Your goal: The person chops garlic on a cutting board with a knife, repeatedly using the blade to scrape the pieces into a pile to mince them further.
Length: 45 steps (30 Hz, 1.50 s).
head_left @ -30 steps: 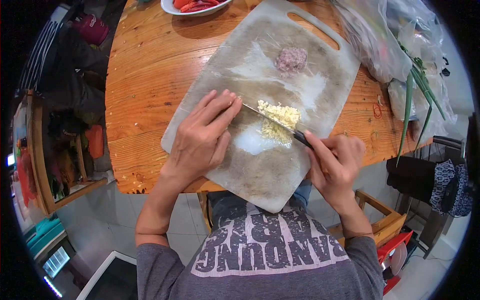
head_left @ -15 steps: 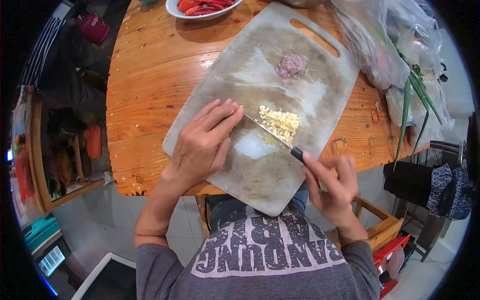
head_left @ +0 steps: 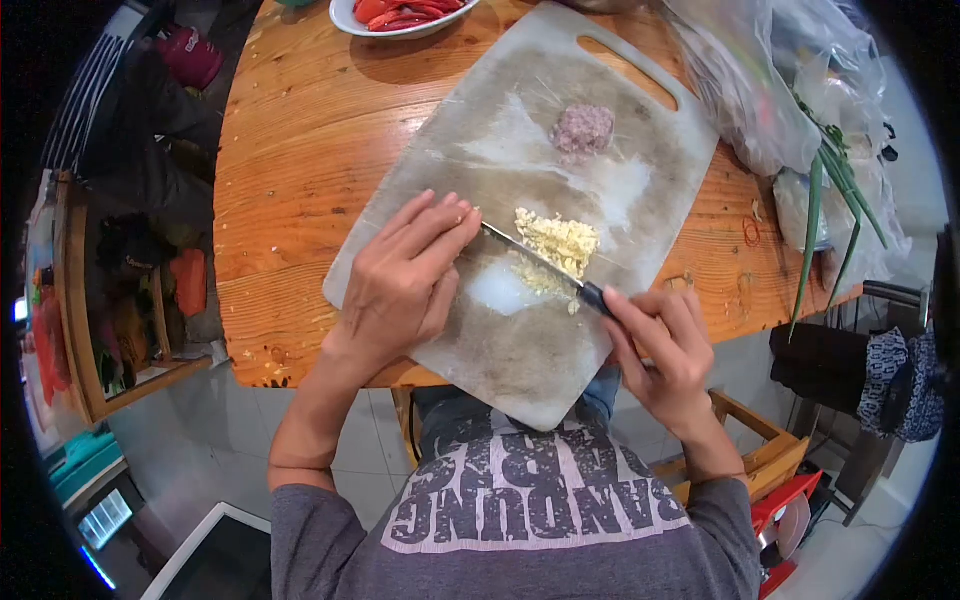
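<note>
My right hand [head_left: 665, 350] grips the black handle of a knife [head_left: 535, 258], whose blade slants up and left across a cutting board [head_left: 490, 365]. The fingers of my left hand [head_left: 405, 270] are stretched out, their tips touching the knife's front end; the thumb stays apart from the blade. Finely chopped pale yellow bits, looking like garlic [head_left: 560, 240], lie along the blade's far side, with a few crumbs on the near side. Farther up the board sits a small mound of minced pinkish-purple pieces [head_left: 583, 130], which resemble shallot.
A white bowl of red chillies [head_left: 405, 15] stands on the wooden table [head_left: 290, 180] beyond the board. Plastic bags [head_left: 745, 90] and long green leaves [head_left: 840, 185] lie to the right. A red rubber band [head_left: 751, 232] is near the right edge.
The knife's handle end and my right hand have shifted slightly toward me. More chopped bits show on the near side of the blade. My left hand has barely moved.
</note>
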Tool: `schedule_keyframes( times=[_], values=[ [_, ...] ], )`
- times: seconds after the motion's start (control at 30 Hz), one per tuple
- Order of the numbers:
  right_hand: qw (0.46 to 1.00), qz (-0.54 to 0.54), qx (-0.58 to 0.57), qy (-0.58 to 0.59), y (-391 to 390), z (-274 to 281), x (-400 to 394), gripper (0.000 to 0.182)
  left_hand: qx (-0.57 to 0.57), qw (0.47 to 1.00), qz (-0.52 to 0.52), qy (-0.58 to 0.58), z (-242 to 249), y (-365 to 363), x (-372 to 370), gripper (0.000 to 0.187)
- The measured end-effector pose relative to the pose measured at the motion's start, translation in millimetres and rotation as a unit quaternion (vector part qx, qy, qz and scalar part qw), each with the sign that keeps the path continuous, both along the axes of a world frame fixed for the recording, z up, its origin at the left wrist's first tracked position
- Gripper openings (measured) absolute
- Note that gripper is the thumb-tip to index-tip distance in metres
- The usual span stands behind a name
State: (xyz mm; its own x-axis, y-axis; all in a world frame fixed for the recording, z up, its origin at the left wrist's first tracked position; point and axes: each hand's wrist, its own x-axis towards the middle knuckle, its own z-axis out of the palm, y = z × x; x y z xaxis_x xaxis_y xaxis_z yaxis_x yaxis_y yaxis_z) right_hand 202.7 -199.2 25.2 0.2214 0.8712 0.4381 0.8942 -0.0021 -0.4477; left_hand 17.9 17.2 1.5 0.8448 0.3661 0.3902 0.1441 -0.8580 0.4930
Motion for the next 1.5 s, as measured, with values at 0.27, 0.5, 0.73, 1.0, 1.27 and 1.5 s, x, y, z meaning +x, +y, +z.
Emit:
schedule_keyframes(
  times=[0.27, 0.5, 0.73, 1.0, 1.27, 1.5],
  values=[
    [0.998, -0.026, -0.044, -0.028, -4.7, -0.6, 15.9, 0.041, -0.014, 1.000, -0.019, 0.001, 0.9, -8.9, 2.4, 0.050],
    [0.996, -0.018, -0.028, -0.078, -4.7, -0.7, 18.2, 0.047, 0.001, 1.000, -0.018, -0.004, -0.5, -6.2, 2.4, 0.049],
    [0.996, -0.009, -0.028, -0.089, -15.5, 10.7, 2.6, 0.052, -0.007, 1.000, -0.025, -0.006, -4.1, -12.9, -1.0, 0.048],
    [0.996, -0.012, -0.033, -0.077, -17.0, 4.7, -1.0, 0.049, -0.001, 1.000, -0.023, -0.002, 0.0, -9.0, -1.3, 0.046],
    [0.995, -0.023, -0.093, -0.014, -15.3, 23.5, 1.9, 0.045, 0.027, 0.997, -0.066, -0.005, -0.5, -8.8, -5.3, 0.044],
    [0.997, -0.034, -0.058, -0.033, -28.4, -4.0, 0.0, 0.047, 0.037, 0.996, -0.083, -0.009, 2.1, -13.7, -10.5, 0.044]
  ],
)
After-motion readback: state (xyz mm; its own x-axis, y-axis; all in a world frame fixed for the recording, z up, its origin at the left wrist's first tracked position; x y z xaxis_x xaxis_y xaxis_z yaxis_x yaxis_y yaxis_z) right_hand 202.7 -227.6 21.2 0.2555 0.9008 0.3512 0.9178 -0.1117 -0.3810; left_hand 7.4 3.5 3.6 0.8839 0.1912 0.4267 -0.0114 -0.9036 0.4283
